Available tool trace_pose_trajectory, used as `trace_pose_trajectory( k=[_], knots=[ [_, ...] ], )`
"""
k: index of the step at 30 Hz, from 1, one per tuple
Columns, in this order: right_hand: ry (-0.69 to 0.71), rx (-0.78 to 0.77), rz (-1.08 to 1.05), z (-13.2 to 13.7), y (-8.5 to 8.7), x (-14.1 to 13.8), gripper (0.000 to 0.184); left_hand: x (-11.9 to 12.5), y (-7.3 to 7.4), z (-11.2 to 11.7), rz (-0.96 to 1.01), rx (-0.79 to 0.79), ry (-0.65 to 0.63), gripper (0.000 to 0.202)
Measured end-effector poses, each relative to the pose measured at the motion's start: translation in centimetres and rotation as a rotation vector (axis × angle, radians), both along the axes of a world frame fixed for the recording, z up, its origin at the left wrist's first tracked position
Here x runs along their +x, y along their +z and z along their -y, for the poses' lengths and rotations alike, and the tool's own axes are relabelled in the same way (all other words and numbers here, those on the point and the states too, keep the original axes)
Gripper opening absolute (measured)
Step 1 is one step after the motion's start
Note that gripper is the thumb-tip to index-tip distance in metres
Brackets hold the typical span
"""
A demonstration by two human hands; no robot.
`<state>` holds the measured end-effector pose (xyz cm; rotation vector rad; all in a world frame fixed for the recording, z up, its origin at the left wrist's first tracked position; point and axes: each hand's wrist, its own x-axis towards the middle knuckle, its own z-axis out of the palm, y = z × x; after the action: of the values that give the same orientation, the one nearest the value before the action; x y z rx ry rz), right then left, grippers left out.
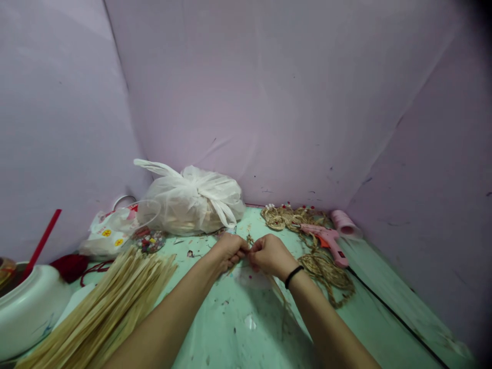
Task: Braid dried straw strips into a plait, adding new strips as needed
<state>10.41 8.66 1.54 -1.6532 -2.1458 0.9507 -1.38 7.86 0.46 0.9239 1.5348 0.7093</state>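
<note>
My left hand (230,251) and my right hand (268,253) meet over the middle of the green table, fingertips nearly touching. Both are closed in a pinch on thin straw-coloured fibre strands (282,297). A small knotted or braided end (250,239) shows just above the fingers, while loose strands trail down below my right wrist, which wears a black band. The exact grip between the fingertips is hidden. Left of my left forearm lies a bundle of flat, dry fibre strips (111,302). Coils of braided fibre cord (326,271) lie to the right of my right hand.
A pink glue gun (325,238) rests on the coils, its black cable (395,312) running right. Behind stand a tied white plastic bag (192,202) and a pink thread spool (345,224). A white pot (34,312), beads (149,240) and red yarn (71,267) are at left.
</note>
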Motion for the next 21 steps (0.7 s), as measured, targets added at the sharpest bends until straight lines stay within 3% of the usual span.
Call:
trace_pose_trajectory(
  k=[3,7,9,11,14,18,21],
  knots=[
    [0.025,-0.078,-0.089,0.2,0.2,0.1,0.014,-0.2,0.2,0.0,0.042,-0.035,0.032,0.024],
    [0.082,-0.316,-0.181,0.3,1.7,0.9,0.013,-0.4,0.1,-0.1,0.045,-0.031,0.022,0.027],
    [-0.006,-0.335,-0.233,0.1,2.4,1.4,0.009,-0.6,0.0,-0.2,0.052,-0.039,-0.019,0.026],
    [-0.184,-0.281,-0.319,-0.3,2.6,1.7,0.004,-0.8,-0.1,-0.3,0.056,-0.054,-0.065,0.023],
    [-0.33,-0.352,-0.486,-0.5,2.1,1.4,0.006,-0.9,-0.3,-0.4,0.064,-0.064,-0.077,0.019],
    [-0.257,-0.551,-0.585,-0.2,0.9,0.1,0.009,-1.0,-0.4,-0.5,0.089,-0.051,-0.068,0.013],
    [-0.237,-0.577,-0.583,-0.1,0.0,-0.4,0.01,-0.9,-0.2,-0.4,0.066,-0.04,-0.095,0.008]
  ],
)
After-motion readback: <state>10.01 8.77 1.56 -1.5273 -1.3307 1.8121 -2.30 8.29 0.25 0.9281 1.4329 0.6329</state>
